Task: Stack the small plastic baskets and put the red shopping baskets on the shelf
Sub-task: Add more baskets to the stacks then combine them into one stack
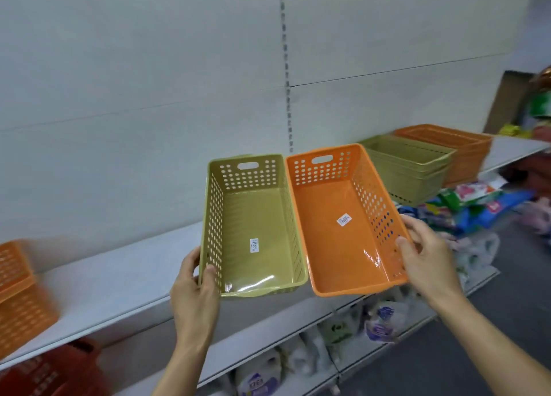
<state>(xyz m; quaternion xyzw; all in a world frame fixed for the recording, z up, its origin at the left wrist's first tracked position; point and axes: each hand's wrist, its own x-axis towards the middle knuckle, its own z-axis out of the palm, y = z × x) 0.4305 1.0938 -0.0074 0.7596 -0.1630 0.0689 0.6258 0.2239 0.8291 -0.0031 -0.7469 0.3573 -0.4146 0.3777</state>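
Head view: the left hand (195, 291) is gripping the near left corner of the green basket (253, 225), thumb curled over the rim and fingers outside the wall, so the grip is clamped on it. The right hand (423, 261) is pinching the near right wall of the orange basket (343, 216), grip clamped there too. Both baskets are being held side by side, long walls touching, mouths tipped toward the camera over the front of the shelf (119, 276); held by outer corners like this, each is probably being kept free to sort onto its own colour pile. Further right on the shelf a green stack (411, 166) is sitting just beside an orange stack (456, 148), likely the destinations. At far left more orange baskets (21, 294) are resting on the shelf, blurred. Below them, a red shopping basket (50, 371) is showing at the lower edge, not yet on the shelf. Packaged goods (465, 207) are crowding the lower tiers at right; nothing is blocking the path along the shelf top to the stacks.
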